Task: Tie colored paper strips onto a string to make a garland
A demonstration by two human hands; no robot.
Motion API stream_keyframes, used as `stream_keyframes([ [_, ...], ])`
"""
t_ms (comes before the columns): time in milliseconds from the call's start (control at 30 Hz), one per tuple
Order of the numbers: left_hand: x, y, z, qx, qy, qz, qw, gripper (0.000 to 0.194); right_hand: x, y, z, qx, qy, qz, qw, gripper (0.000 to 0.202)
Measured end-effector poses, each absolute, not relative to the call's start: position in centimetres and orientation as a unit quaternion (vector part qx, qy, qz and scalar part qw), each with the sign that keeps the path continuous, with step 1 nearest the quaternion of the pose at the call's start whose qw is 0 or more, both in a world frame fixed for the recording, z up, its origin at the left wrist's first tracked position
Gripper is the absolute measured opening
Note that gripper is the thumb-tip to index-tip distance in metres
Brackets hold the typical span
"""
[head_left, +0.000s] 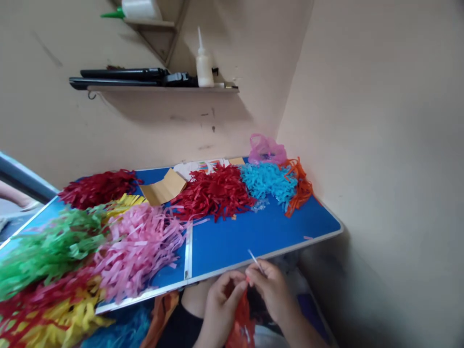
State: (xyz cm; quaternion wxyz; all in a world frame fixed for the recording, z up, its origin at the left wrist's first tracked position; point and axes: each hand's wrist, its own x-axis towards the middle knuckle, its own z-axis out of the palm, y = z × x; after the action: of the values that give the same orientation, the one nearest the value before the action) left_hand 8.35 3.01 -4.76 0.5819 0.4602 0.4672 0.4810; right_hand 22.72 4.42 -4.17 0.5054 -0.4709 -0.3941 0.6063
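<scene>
In the head view, at lower centre, the top of an orange-red fringe is pinched by the left hand; a thin white stick is gripped by the right hand, fingertips meeting the fringe. Pink strips are heaped on the blue counter, lower left.

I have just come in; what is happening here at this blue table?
Someone is at the near edge of a blue, pale-rimmed table, handling an orange-red bundle of fringed strips. The left hand and right hand meet at its top end, and it hangs below them. A thin, whitish strip juts up from the right hand. On the table lie a pink heap of paper-like strips and a light-blue heap, among others.
</scene>
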Motion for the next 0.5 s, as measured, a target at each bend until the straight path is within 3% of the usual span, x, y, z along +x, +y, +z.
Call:
stream_keyframes([
  [167, 7.7, 2.9, -5.2, 0.307, 0.436, 0.508, 0.677, 0.025, 22.0, 4.2, -6.2, -0.444, -0.359, 0.662, 0.486, 0.034],
  [500, 7.7, 3.0, -5.1, 0.348, 0.449, 0.498, 0.655, 0.027, 22.6, 4.2, -4.8, -0.509, -0.477, 0.554, 0.455, 0.033],
])
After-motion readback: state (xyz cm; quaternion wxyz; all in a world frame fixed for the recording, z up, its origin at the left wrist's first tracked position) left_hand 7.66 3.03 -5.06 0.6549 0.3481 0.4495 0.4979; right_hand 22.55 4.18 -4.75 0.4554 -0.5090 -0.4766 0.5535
